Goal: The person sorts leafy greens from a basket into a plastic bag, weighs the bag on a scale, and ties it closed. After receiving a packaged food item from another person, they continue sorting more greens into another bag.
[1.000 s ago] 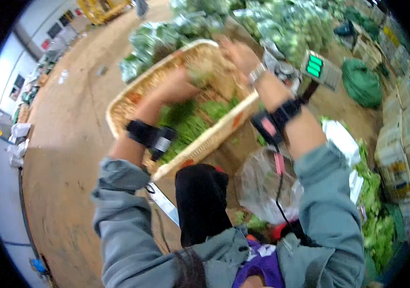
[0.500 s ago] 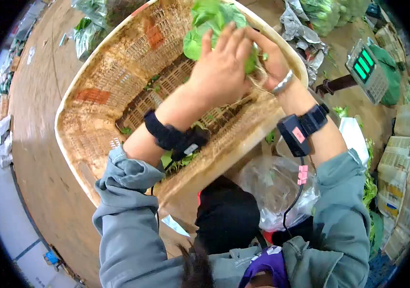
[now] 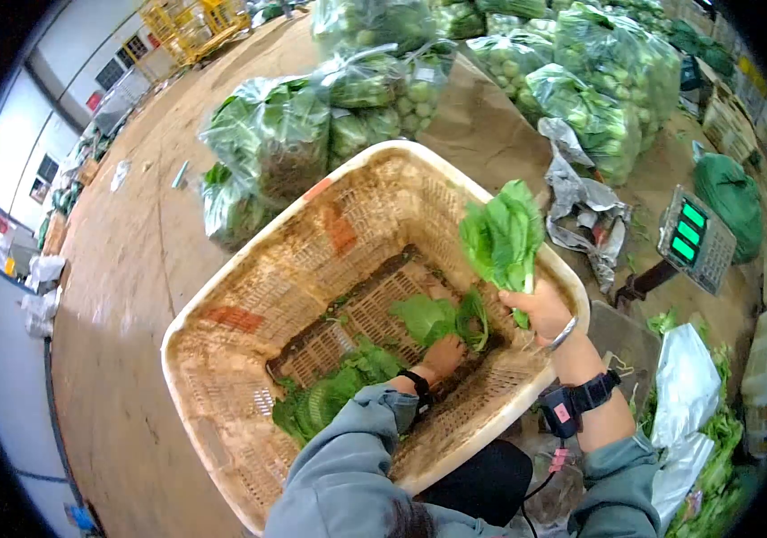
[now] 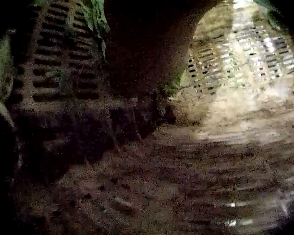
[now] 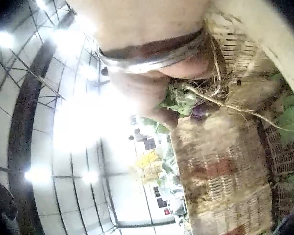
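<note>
My right hand [image 3: 540, 309] grips a bunch of leafy greens [image 3: 502, 233] by its stems, leaves upward, at the right side of a dirty cream plastic basket [image 3: 383, 202]. Thin roots [image 5: 220, 102] trail below that hand in the right wrist view. Deep inside the basket, my left hand [image 3: 444, 355] reaches down beside loose leafy greens [image 3: 424, 318] on the slatted bottom; I cannot tell whether its fingers hold any. More greens [image 3: 339, 390] lie near the basket's front wall, partly behind the left sleeve. The left wrist view is dark, with the fingers hidden.
Clear bags of green vegetables [image 3: 280, 134] are piled beyond the basket. To the right stands a scale display [image 3: 693, 238] with green digits, near crumpled silver-grey plastic [image 3: 585, 202]. White bags [image 3: 684, 386] and loose greens lie at the lower right.
Both hands were together over the greens half a second ago. Now the left hand is down in the basket, while the right keeps the bunch by the right rim. The head view has shifted.
</note>
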### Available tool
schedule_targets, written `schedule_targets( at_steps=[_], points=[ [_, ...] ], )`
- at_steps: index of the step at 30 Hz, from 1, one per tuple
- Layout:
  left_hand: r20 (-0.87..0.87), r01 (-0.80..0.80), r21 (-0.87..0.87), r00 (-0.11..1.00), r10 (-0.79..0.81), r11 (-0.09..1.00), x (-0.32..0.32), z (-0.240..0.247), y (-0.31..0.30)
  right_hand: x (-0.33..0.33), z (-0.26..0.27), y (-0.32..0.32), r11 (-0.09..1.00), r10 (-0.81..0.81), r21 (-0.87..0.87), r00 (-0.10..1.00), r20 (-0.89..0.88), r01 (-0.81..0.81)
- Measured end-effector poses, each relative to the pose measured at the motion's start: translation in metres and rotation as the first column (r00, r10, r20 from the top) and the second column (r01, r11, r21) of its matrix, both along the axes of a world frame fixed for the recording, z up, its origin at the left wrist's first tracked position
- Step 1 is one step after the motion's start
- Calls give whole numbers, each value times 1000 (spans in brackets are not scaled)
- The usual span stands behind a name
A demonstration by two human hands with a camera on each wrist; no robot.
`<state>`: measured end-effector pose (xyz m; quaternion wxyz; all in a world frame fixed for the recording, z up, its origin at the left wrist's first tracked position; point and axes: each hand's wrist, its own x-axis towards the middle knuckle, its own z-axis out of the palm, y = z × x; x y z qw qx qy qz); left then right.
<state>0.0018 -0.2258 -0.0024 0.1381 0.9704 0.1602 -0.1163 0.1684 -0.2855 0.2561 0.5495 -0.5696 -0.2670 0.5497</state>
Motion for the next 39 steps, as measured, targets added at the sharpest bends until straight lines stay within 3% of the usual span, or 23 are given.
schedule_targets(
  at_steps=[1, 5, 8, 11, 13, 14, 18, 21, 23, 24, 26, 30, 32, 38, 39],
  points=[
    [58, 60, 146, 996, -69, 988, 2, -1, -1, 0, -1, 0, 1000, 17, 14, 1000, 1, -17],
    [-21, 98, 40, 995, -97, 994, 6, -3, 12, -3, 6, -2, 999, 15, 40, 997, -82, -11],
    [-35, 226, 94, 974, -223, 970, -1, 9, 17, -2, 6, -1, 1000, 18, 15, 994, -107, -17],
    [52, 352, 59, 933, -355, 934, 1, 20, 19, -1, 3, -1, 998, 42, 53, 989, -141, -34],
    [329, 385, 128, 853, -406, 914, 14, 16, 18, -6, 6, 0, 994, -16, 107, 991, -130, 30],
    [328, 391, 125, 851, -410, 912, 20, 6, 16, -6, 5, 0, 994, -22, 104, 991, -132, 36],
    [219, 346, 24, 913, -343, 938, 47, -19, 15, 1, 7, -3, 999, 36, 45, 993, -115, -31],
    [147, 353, 43, 923, -355, 935, 42, 14, 22, -4, 12, -2, 997, 25, 80, 996, -91, -18],
    [-32, 431, 55, 902, -430, 901, 39, 33, 24, -3, 8, -1, 997, 33, 69, 994, -103, -26],
    [-34, 430, 51, 903, -429, 901, 39, 27, 24, -2, 7, -1, 998, 36, 60, 994, -107, -29],
    [237, 444, 264, 831, -504, 856, 39, 12, 24, -2, 3, -1, 995, 41, 93, 993, -114, -31],
    [257, 522, 304, 761, -596, 797, 49, 1, 18, 1, 5, -2, 995, 78, 74, 989, -122, -70],
    [97, 534, 12, 841, -533, 845, 44, 9, 23, 1, 5, -2, 994, 76, 83, 989, -129, -65],
    [-60, 448, -12, 892, -448, 894, -9, 22, 16, -1, 8, -3, 988, 61, 153, 985, -161, -36],
    [-91, 357, -25, 930, -357, 934, -14, 16, 17, 0, 7, -3, 988, 60, 153, 984, -165, -34]
  ],
)
